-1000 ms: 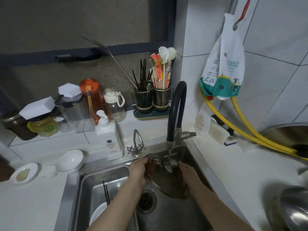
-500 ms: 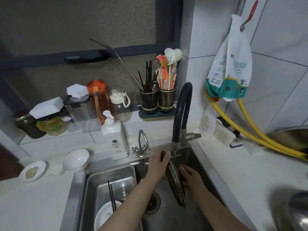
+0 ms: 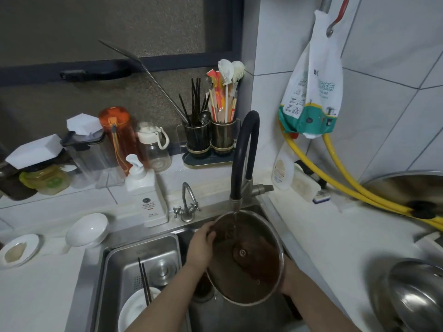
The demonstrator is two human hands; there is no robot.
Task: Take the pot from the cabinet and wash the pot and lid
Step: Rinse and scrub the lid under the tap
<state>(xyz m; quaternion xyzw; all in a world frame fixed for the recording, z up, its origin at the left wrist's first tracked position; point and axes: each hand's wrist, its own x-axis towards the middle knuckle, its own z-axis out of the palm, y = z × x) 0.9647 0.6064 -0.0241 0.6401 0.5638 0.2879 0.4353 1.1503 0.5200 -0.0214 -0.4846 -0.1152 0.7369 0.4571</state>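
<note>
My left hand (image 3: 201, 245) grips the lid (image 3: 247, 256) at its left rim, fingers curled over the edge onto the glass. My right hand (image 3: 288, 279) sits at the lid's lower-right rim, mostly hidden behind it; I cannot tell how its fingers lie. The lid is held between them at lower centre of the frame, underside facing me, over the sink (image 3: 239, 317). A thin stream from the black tap (image 3: 244, 149) lands near its upper edge. The pot (image 3: 417, 295) stands on the counter at lower right, well apart.
</note>
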